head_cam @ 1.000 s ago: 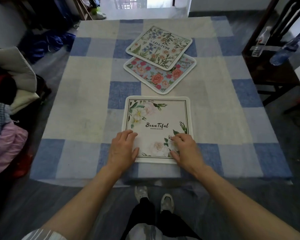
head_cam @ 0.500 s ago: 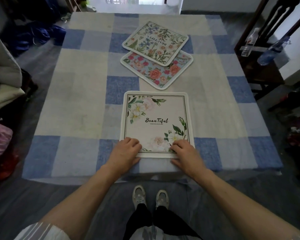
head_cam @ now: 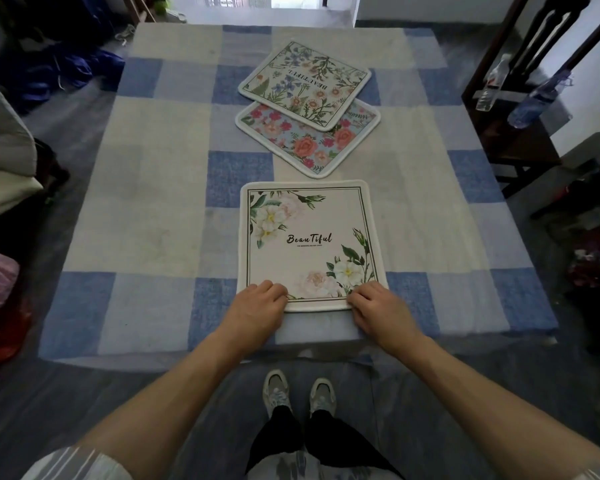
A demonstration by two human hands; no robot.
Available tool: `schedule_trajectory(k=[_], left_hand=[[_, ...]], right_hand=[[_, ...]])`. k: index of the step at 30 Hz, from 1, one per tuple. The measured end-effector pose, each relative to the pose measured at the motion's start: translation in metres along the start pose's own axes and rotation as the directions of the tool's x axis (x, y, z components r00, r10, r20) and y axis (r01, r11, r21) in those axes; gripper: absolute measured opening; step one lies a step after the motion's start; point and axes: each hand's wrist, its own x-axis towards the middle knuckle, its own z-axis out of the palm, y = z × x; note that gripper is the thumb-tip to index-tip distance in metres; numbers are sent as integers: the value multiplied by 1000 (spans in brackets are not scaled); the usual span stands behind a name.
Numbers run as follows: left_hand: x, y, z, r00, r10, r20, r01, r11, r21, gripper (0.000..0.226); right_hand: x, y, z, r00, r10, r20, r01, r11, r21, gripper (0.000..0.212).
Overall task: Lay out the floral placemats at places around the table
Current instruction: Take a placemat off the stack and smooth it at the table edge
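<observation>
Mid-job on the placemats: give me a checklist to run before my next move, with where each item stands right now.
1. White placemat flat and square to the near table edge: ok.
2. Left hand and right hand off it: not ok, their curled fingers rest on its near corners.
3. Whether either hand pinches the mat's edge: cannot tell.
4. Wildflower placemat and rose placemat at their own places: not ok, they are stacked askew mid-table, wildflower one on top.
5. Tablecloth smooth beside the stack: ok.
</observation>
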Motion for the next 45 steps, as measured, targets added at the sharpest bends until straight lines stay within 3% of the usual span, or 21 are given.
schedule_trajectory(k=[7, 15, 21, 27, 36, 45], left_hand=[[-3, 7, 5, 1000, -22, 7, 22, 1000, 21, 24], [-9, 6, -4, 999, 6, 42, -13, 987, 158, 23], [-15, 9, 3, 994, -79, 81, 71, 993, 93, 35], [-16, 6, 6, 991, -104, 80, 98, 992, 74, 39], [-14, 3, 2, 989, -131, 61, 128, 990, 59, 35], [-11, 12, 6, 985, -159, 71, 158, 987, 28, 37]], right_hand=[[-2, 0, 0, 998, 59, 7, -58, 997, -46, 10], [0, -12, 4, 998, 67, 21, -66, 996, -63, 9], [0, -10, 7, 995, 90, 33, -88, 994, -62, 13], [1, -5, 4, 990, 76, 118, -62, 991, -123, 34], [4, -12, 1, 983, 111, 145, -98, 991, -96, 14], [2, -5, -3, 988, 107, 108, -95, 990, -108, 21]])
